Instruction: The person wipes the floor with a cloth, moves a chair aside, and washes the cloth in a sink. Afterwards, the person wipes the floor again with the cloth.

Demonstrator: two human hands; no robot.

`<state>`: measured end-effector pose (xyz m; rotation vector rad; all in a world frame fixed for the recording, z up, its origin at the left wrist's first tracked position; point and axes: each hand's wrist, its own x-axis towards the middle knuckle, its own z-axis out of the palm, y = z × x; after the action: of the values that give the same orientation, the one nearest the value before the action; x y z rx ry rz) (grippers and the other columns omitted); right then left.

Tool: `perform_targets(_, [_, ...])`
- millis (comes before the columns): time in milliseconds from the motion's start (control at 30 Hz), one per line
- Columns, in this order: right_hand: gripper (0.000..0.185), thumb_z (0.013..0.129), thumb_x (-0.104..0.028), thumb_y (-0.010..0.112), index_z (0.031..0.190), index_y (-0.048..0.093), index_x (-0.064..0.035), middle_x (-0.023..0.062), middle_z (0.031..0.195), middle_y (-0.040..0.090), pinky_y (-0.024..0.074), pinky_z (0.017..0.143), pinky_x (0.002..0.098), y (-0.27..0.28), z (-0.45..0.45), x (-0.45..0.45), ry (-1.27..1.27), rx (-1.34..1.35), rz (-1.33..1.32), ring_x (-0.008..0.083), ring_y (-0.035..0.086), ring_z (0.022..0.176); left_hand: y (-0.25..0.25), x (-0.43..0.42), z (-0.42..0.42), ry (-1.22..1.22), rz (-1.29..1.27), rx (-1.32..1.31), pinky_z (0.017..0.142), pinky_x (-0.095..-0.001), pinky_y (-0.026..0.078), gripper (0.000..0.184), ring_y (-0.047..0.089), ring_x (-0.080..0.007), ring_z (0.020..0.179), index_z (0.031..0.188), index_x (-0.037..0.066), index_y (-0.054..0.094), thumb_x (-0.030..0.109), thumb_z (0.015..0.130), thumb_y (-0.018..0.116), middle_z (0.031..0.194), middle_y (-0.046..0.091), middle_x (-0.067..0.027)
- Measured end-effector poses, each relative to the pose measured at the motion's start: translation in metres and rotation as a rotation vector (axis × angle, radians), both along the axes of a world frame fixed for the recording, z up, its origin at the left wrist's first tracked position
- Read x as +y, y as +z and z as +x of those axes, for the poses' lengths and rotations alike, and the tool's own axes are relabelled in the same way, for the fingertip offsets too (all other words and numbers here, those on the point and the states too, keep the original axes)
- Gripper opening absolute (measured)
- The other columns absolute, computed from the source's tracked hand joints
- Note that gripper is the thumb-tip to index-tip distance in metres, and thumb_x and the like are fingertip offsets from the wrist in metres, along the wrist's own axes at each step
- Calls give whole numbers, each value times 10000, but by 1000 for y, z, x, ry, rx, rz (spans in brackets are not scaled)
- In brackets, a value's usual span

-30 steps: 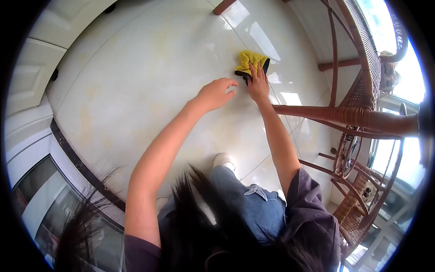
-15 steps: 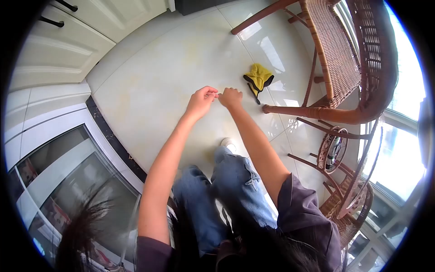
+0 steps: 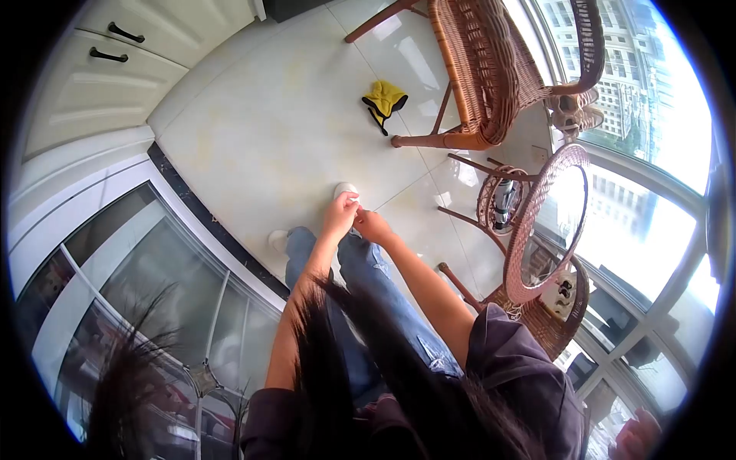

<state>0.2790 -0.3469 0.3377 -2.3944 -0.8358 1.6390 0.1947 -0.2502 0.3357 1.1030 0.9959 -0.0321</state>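
Note:
My left hand [image 3: 340, 215] and my right hand [image 3: 372, 225] are close together in front of my knees, fingertips meeting. The fingers of both are bent in; a small pale bit shows between them, too small to make out. Farther forward on the tiled floor [image 3: 268, 115] lies a crumpled yellow cloth [image 3: 385, 98] with a dark edge, away from both hands. One white shoe [image 3: 346, 188] shows just beyond my fingers.
A wicker chair [image 3: 479, 77] stands at the upper right, one leg near the cloth. A round glass-topped wicker table [image 3: 515, 253] and another wicker seat [image 3: 556, 326] are at the right by the windows. White cabinets [image 3: 100, 84] and a glazed door [image 3: 153, 268] line the left.
My right hand has let go of the yellow cloth, which stays on the floor. Both hands have come together and drawn back toward my knees. The view has shifted, showing more of the windows.

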Motion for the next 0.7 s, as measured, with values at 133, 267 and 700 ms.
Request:
perform_targets(133, [248, 780, -145, 515, 986, 635, -73, 166, 820, 653, 488, 699, 382, 71, 29, -49, -308, -128, 203, 309, 632, 789, 46, -32, -1, -91, -19, -23, 626, -267, 473, 213, 614, -139, 681, 1010, 23, 568, 135, 836, 519, 792, 662, -75])
perform_targets(267, [211, 783, -91, 501, 936, 636, -38, 152, 786, 660, 496, 670, 334, 106, 68, -86, -641, -245, 321, 238, 650, 719, 117, -31, 29, -135, -63, -43, 625, -264, 472, 221, 615, -138, 678, 1029, 23, 555, 129, 839, 519, 807, 662, -76])
perform_targets(700, [515, 752, -130, 607, 1226, 411, -74, 155, 1244, 391, 440, 829, 388, 215, 445, 12, -338, -903, 678, 318, 495, 1040, 255, 82, 335, 937, 296, -109, 841, -317, 420, 613, 526, -196, 963, 1191, -22, 392, 182, 721, 729, 1117, 514, -115])
